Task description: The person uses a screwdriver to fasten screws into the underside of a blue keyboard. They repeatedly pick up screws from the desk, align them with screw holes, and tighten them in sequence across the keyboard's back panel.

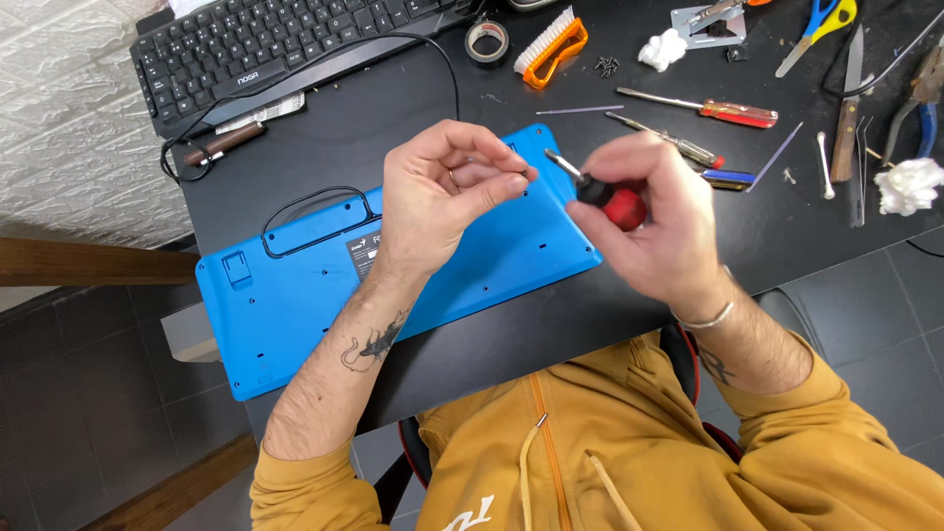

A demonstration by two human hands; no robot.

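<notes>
The left hand (442, 192) is hovering at the centre of the frame with thumb and forefinger pinched nearly closed; whatever it is pinching, likely a small screw, is too small to confirm. The right hand (654, 221) is wrapped closed around a red-and-black screwdriver (602, 192), its metal tip pointing left toward the left fingertips (519, 179). Both hands are held above the work, not touching it.

The black desk (551, 324) is filling the middle of the frame. The blue keyboard (295, 305) is lying face down on it, running from lower left toward centre, its near long edge reaching the desk's front edge; its black cable (320, 202) is looping across the back. A black keyboard (265, 44) is sitting at upper left. Along the top and right are lying an orange brush (553, 47), a tape roll (487, 39), a red-handled screwdriver (733, 113), pliers (919, 98), scissors (821, 25), cotton wads (910, 187) and a small heap of loose screws (607, 66).

Judged risks: anything pinched in the left fingers is being held in mid-air, so a slip would be dropping it onto the desk or past the front edge to the floor. The screwdriver tip is standing close to the left fingertips; a jerk could be pricking them. The blue keyboard, being so near the edge, could be sliding off under a sideways push.
</notes>
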